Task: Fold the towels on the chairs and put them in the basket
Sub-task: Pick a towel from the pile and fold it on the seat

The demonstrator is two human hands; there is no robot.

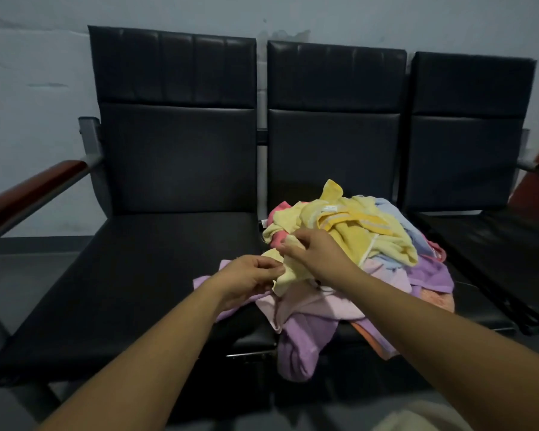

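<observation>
Left hand (249, 275) and right hand (315, 253) close together, each pinching the near edge of a pale yellow towel (293, 272). Rest of that towel crumpled, no clear long axis, trailing up and away toward the chair back over a mixed pile (311, 331) on the middle chair (333, 141). Right hand nearer the pile, left hand nearer the left chair (156, 259). Likely next: drawing the edge apart sideways, then lifting clear. No basket in view.

A pale yellow towel (293, 272) is pinched by the left hand (246, 279) and right hand (316, 255) above a towel pile (364, 259) heaped on the middle black chair (333, 119).
</observation>
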